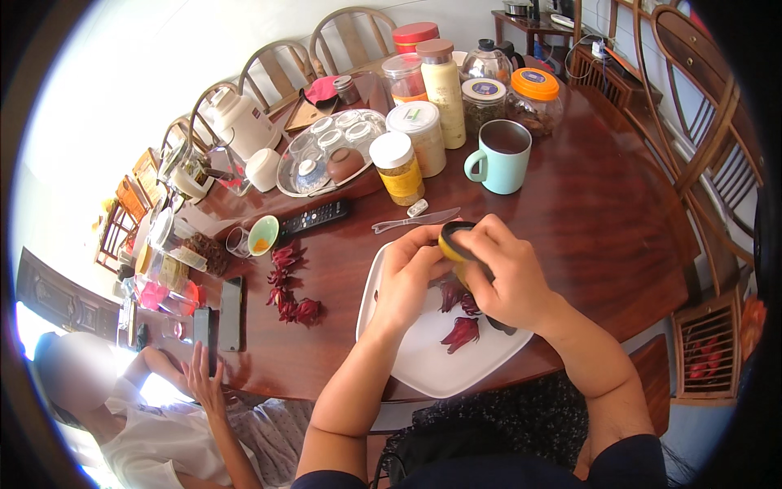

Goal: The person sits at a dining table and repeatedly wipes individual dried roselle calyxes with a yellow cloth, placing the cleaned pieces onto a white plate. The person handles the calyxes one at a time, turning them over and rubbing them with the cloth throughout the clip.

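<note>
My right hand (510, 275) is closed on a black-and-yellow tool with a looped handle (451, 243); its working end is hidden by my fingers. My left hand (406, 275) is curled against the loop, and I cannot tell what its fingertips hold. Both hands hover over a white plastic tray (421, 373) near the table's front edge. On the tray, below my hands, lie several dark red roselle calyces (461, 334). More roselle calyces (299, 310) form a curved row on the wood left of the tray. A clear plastic knife (415, 220) lies just beyond the tray.
A mint-green mug (504, 160) with dark liquid and a yellow-labelled jar (398, 174) stand beyond my hands. Farther left are a remote control (314, 217), a small green bowl (264, 237) and a cup tray (287, 183). A person (177, 422) sits at the left beside two phones (231, 315).
</note>
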`<control>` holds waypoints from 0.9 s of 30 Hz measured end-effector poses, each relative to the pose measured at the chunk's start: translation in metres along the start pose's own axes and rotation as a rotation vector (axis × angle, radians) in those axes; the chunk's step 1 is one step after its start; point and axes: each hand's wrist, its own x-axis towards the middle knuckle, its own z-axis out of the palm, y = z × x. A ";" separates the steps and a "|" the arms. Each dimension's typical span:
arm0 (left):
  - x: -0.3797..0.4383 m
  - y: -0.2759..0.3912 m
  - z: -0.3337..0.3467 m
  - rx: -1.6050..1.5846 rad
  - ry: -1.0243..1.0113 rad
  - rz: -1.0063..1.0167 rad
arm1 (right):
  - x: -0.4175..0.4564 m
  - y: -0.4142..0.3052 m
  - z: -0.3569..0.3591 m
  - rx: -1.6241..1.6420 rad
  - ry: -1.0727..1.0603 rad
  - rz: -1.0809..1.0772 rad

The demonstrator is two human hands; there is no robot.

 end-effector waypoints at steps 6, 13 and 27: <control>0.000 0.002 -0.002 -0.024 -0.033 0.036 | 0.000 0.006 -0.004 -0.064 -0.066 -0.097; -0.004 0.006 0.007 0.279 0.056 0.349 | 0.002 0.005 -0.004 -0.166 -0.050 0.120; -0.003 0.007 0.010 0.112 0.081 0.371 | 0.009 0.012 -0.018 0.701 -0.108 0.295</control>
